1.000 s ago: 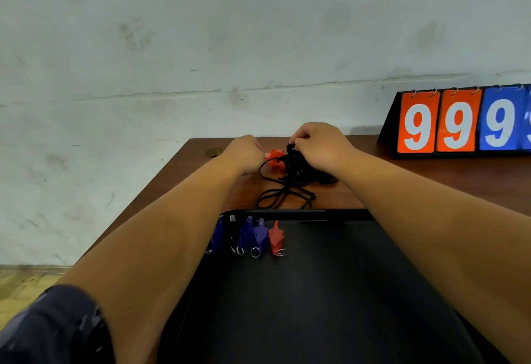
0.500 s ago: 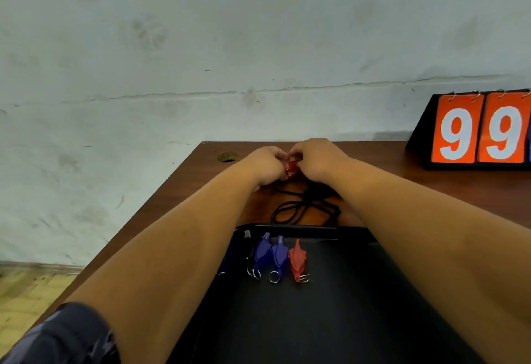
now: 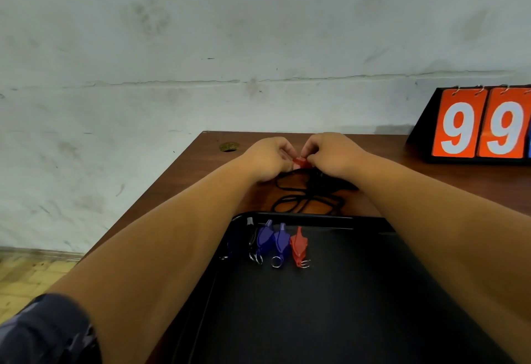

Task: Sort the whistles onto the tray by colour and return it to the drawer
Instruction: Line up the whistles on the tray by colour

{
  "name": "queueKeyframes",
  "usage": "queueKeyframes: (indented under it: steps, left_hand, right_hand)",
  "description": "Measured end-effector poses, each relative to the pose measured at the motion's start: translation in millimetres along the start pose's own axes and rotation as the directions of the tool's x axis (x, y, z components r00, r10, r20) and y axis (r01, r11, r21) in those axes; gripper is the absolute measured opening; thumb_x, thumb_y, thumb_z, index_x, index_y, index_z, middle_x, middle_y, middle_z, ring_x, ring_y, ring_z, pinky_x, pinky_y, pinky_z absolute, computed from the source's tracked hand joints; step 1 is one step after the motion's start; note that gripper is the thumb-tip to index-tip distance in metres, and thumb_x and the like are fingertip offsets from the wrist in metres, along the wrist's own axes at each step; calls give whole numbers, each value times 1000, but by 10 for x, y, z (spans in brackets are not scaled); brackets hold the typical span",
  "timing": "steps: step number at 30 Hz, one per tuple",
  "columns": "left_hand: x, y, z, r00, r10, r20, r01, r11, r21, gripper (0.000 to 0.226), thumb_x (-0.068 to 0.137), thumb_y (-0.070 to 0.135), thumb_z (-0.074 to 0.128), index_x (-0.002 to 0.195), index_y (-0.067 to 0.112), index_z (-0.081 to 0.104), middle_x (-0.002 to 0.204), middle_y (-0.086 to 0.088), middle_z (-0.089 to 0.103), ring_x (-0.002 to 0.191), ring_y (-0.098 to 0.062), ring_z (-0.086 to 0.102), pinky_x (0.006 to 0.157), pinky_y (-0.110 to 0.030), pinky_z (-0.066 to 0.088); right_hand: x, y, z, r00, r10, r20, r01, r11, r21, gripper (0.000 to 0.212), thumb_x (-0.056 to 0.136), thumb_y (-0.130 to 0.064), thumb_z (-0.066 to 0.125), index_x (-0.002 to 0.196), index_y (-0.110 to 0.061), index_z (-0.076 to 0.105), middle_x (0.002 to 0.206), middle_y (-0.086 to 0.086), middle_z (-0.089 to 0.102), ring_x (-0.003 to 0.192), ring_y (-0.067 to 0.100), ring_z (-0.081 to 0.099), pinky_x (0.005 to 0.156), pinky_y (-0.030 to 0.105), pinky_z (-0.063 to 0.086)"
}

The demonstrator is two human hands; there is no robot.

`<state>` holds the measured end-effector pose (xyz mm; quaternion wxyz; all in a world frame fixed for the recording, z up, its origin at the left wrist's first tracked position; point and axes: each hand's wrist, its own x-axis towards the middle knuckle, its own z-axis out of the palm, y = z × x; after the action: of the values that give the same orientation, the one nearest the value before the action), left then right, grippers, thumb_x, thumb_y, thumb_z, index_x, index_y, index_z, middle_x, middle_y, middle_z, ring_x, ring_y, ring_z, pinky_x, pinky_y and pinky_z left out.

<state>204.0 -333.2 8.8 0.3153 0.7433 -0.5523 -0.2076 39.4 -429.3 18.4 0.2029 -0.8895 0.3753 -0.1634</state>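
Note:
A red whistle (image 3: 300, 161) is pinched between my left hand (image 3: 268, 159) and my right hand (image 3: 333, 155) above the far part of the table. Black lanyard cords (image 3: 304, 199) lie tangled under my hands. In front of me is a black tray (image 3: 330, 306). Along its far left edge lie two blue whistles (image 3: 273, 240) and one red whistle (image 3: 298, 245), each with a metal ring. A dark whistle (image 3: 250, 224) sits left of them, partly hidden by my left forearm.
The brown wooden table (image 3: 201, 173) has a round cable hole (image 3: 228, 146) at its far left corner. A flip scoreboard (image 3: 482, 127) showing orange 9s stands at the far right against the pale wall. The table's left edge drops to a tiled floor.
My hands have come together on the red whistle; a second ago my right hand was on the black cord bundle and my left was beside it. The camera view has shifted left and down.

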Motion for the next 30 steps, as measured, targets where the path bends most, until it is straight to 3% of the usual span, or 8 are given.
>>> queueKeyframes:
  steps: [2,5,9,12,15,19,25,30]
  left_hand:
    - [-43,21,4,1000,1,-5,-1,1000,23,25,92,18,83,116,18,74,90,7,74,80,-12,68,69,-24,51]
    - [-89,34,10,1000,1,-11,0,998,60,21,92,17,83,111,22,75,92,6,74,83,-15,68,77,-30,55]
    - [-150,50,22,999,12,-43,-8,994,106,21,94,10,74,108,25,78,86,9,70,79,-14,64,75,-30,52]
    - [-173,87,20,1000,11,-29,-6,987,162,30,98,8,62,110,31,77,90,6,71,79,-15,64,77,-32,53]
    - [-161,101,23,999,27,-32,-19,970,241,33,98,16,72,127,31,74,109,1,75,99,-19,69,90,-34,56]
    - [-142,164,81,996,72,-54,-58,971,230,44,98,26,76,140,30,66,108,3,63,98,-17,60,85,-29,46]
    - [-68,212,129,993,0,-116,41,936,350,17,94,27,78,110,26,73,109,2,72,99,-19,66,80,-31,52]
    - [-222,242,-25,977,-58,-207,113,957,268,17,95,18,73,111,23,69,111,1,68,101,-21,65,77,-31,53]
  right_hand:
    - [-90,-21,-31,999,4,54,-5,1000,7,22,96,-14,66,109,-26,79,107,-5,74,92,13,67,78,28,52]
    - [-199,-49,-47,992,-21,125,27,998,-48,25,94,-23,74,119,-24,77,112,-3,73,105,18,67,94,34,54]
    - [-296,-74,-29,994,-59,94,72,988,-138,28,93,-38,80,117,-25,74,111,-2,70,106,20,65,97,40,55]
    - [-358,-109,-3,996,-66,55,72,990,-120,25,93,-37,81,111,-23,70,108,-2,67,103,21,63,90,37,53]
    - [-380,-149,-31,999,-23,-31,21,998,-60,20,91,-33,81,101,-21,67,100,-1,69,97,21,64,81,36,52]
    - [-394,-93,-106,987,59,-153,-48,996,74,14,91,-21,75,100,-20,64,98,0,66,88,16,62,65,29,46]
    - [-441,-20,-178,950,163,-266,-94,962,255,18,97,-27,72,110,-21,60,106,0,66,90,14,63,75,33,56]
    - [-546,-5,-292,952,180,-249,-94,942,323,31,99,-28,71,129,-23,61,115,-2,65,87,7,61,63,22,45]
